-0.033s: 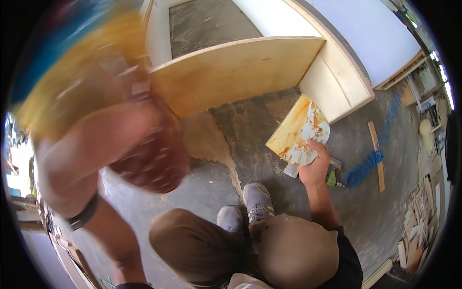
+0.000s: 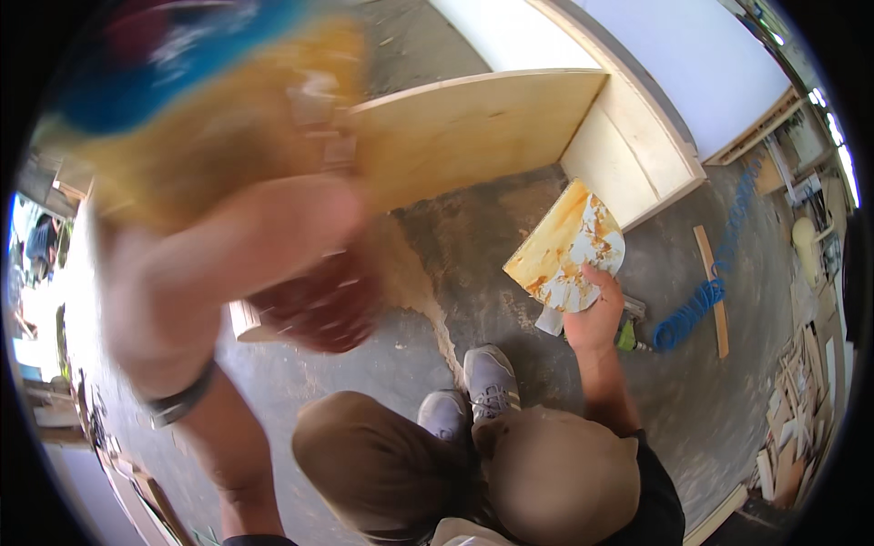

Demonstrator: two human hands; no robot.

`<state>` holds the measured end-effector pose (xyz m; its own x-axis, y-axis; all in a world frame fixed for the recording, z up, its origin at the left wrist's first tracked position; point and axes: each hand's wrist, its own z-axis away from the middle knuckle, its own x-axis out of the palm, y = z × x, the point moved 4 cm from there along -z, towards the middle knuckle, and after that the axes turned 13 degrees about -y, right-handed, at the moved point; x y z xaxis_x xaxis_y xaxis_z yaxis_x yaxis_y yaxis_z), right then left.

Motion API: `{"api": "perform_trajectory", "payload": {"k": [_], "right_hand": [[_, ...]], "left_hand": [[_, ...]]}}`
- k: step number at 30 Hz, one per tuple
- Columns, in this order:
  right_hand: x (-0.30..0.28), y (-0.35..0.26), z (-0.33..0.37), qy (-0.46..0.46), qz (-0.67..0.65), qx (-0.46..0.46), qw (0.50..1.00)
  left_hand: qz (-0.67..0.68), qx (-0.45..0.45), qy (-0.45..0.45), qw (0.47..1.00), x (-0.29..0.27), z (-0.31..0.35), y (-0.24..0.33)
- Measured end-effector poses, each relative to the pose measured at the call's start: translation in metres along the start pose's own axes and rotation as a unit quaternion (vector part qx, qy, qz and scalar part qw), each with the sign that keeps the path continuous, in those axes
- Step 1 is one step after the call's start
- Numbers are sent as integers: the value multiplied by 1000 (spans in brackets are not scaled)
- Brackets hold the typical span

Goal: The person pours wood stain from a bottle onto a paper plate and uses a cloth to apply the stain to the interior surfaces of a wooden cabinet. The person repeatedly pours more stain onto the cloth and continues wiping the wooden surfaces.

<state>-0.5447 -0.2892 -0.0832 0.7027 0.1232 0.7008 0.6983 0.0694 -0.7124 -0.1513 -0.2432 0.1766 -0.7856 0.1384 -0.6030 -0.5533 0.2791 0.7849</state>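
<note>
Grey concrete floor [image 2: 687, 437], stained and patched with brown, spread beneath everything. At the far left, beyond a bright opening, the background was too washed out to read. Nearer, the left hand [image 2: 205, 250], a dark band [image 2: 182, 400] around its wrist, was closed around a bulging, shiny bag in yellow, blue and dark red [image 2: 209, 150], raised high and close to the camera — both so blurred that I could not tell where each fingertip pressed. Past the bag stood an upright panel of pale plywood [image 2: 482, 132], part of an open wooden frame. Below it, two grey laced shoes [image 2: 490, 382] rested on the floor in front of brown-trousered knees [image 2: 369, 460].

Farther right, the right hand [image 2: 596, 314] pinched a flat, yellowish piece smeared with orange-brown and white [image 2: 560, 250], thumb on top, the other fingers hidden beneath; its rounded white end lay toward the hand. Partly concealed by that wrist was a green-and-grey tool [image 2: 628, 335] — just beside a coiled blue hose [image 2: 681, 320]. Next came a narrow wooden strip [image 2: 712, 300], then heaped wood offcuts [image 2: 787, 432] along the right edge.
</note>
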Motion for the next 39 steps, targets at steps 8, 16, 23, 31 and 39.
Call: {"api": "perform_trajectory", "payload": {"k": [8, 16, 23, 31, 39], "right_hand": [[-44, -21, 83, 205, 17, -146, 968], [-104, -16, 69, 223, 3, -42, 974], [-109, 19, 18, 176, 21, 75, 981], [-105, 31, 5, 104, -85, 111, 985], [-87, 25, 12, 65, -120, 48, 989]], "left_hand": [[130, 50, 5, 990, 150, -107, -42], [46, -17, -186, 981, 225, -157, -105], [-21, -68, -221, 973, 228, -175, -130], [-59, -76, -233, 968, 240, -144, -119], [-121, -110, -274, 948, 242, -101, -107]]}}
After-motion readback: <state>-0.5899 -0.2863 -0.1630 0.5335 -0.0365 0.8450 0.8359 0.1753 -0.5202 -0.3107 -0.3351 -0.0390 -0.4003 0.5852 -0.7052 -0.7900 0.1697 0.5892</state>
